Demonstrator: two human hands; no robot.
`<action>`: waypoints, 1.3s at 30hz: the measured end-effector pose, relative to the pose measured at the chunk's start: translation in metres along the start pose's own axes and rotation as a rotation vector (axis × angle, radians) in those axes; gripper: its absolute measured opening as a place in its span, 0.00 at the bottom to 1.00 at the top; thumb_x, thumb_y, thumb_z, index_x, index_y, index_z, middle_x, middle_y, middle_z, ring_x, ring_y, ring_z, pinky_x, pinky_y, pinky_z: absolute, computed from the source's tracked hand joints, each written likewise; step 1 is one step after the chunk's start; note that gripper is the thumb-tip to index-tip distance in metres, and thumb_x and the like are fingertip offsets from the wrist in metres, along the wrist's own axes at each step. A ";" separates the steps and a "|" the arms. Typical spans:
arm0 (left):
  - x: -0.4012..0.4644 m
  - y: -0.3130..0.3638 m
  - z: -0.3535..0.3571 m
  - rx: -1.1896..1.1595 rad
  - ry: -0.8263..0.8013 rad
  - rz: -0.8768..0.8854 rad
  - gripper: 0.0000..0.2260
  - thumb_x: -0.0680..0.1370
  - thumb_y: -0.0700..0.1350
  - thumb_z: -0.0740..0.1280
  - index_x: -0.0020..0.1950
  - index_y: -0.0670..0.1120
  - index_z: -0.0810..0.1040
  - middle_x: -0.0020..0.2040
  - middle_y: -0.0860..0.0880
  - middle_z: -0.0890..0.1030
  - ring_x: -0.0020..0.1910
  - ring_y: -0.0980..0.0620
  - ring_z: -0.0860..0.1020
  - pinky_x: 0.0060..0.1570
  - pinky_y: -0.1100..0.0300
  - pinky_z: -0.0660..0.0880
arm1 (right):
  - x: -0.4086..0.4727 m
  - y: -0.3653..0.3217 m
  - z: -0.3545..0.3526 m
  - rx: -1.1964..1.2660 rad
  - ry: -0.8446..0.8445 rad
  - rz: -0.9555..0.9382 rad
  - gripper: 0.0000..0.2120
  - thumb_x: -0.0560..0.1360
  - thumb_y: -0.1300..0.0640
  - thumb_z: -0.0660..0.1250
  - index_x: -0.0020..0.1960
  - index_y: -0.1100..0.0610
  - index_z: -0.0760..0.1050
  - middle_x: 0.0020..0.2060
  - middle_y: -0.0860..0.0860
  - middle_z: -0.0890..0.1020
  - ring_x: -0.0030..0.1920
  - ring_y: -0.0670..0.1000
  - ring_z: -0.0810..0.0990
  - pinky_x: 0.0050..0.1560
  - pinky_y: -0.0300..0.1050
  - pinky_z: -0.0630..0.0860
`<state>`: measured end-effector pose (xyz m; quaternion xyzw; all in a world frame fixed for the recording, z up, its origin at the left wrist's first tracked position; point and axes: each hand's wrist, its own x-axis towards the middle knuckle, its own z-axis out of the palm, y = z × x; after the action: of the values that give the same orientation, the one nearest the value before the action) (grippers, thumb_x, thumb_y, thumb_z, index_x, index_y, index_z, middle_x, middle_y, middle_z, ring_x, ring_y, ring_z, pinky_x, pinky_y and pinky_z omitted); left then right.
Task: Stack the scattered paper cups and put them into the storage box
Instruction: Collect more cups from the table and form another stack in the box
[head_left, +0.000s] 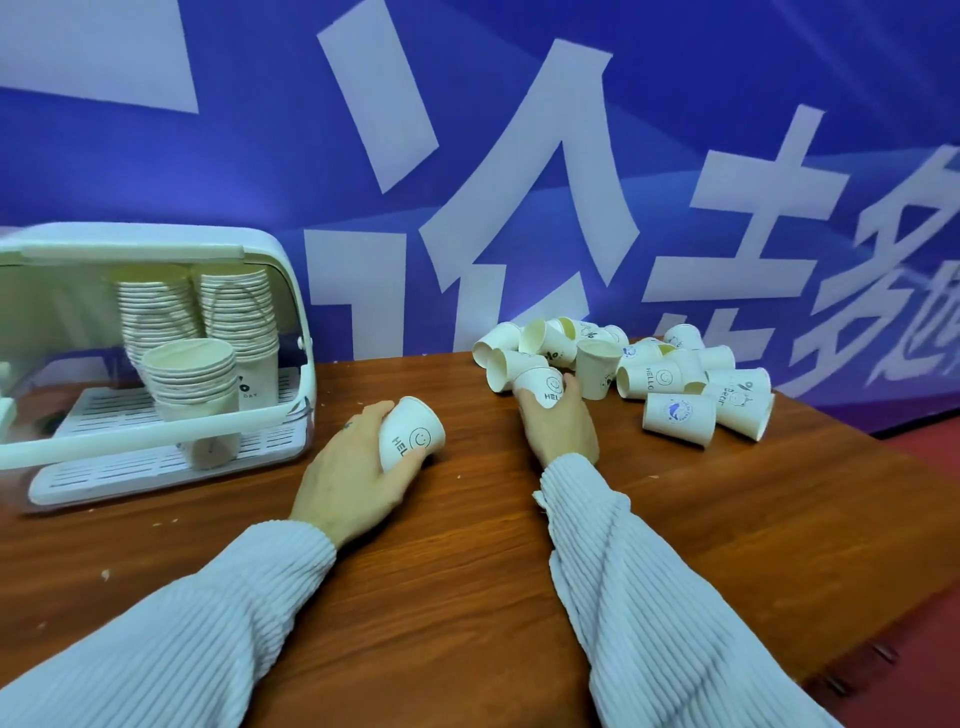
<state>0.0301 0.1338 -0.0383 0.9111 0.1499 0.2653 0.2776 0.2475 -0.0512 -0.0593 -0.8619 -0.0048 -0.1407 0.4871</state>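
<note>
My left hand (349, 475) grips a white "HELLO" smiley paper cup (410, 434) lying on its side, just above the wooden table (467, 571). At the near edge of the scattered cup pile (670, 379), my right hand (558, 421) curls its fingers round a second "HELLO" cup (543, 384). Several white cups lie tipped over in that pile at the table's back right. On the left stands the white storage box (291, 312) with its lid open, holding three stacks of nested cups (192, 374).
A blue banner (519, 156) with large white characters hangs right behind the table. The table's right edge (883, 597) drops to a red floor. Small white scraps dot the wood near the box.
</note>
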 end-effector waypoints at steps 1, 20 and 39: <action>-0.001 0.001 -0.001 -0.013 0.008 0.000 0.29 0.76 0.64 0.67 0.75 0.56 0.65 0.61 0.54 0.77 0.58 0.49 0.78 0.54 0.53 0.73 | -0.015 -0.011 -0.010 0.046 -0.060 0.004 0.40 0.69 0.25 0.61 0.76 0.40 0.61 0.61 0.47 0.80 0.57 0.55 0.80 0.59 0.59 0.79; -0.020 -0.016 -0.108 -0.507 0.474 -0.146 0.36 0.74 0.50 0.77 0.77 0.52 0.62 0.71 0.49 0.71 0.65 0.52 0.74 0.63 0.54 0.78 | -0.146 -0.147 -0.005 0.538 -0.470 -0.356 0.44 0.75 0.55 0.78 0.83 0.48 0.57 0.72 0.44 0.70 0.68 0.45 0.70 0.66 0.44 0.72; -0.042 -0.084 -0.177 -0.482 0.711 -0.264 0.35 0.74 0.49 0.77 0.76 0.53 0.62 0.67 0.50 0.75 0.64 0.50 0.76 0.65 0.45 0.76 | -0.189 -0.252 0.083 0.010 -0.870 -0.666 0.39 0.77 0.43 0.73 0.81 0.54 0.61 0.78 0.54 0.68 0.73 0.55 0.71 0.72 0.50 0.68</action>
<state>-0.1150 0.2588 0.0208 0.6456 0.2849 0.5515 0.4449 0.0488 0.1756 0.0646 -0.7901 -0.4791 0.0824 0.3733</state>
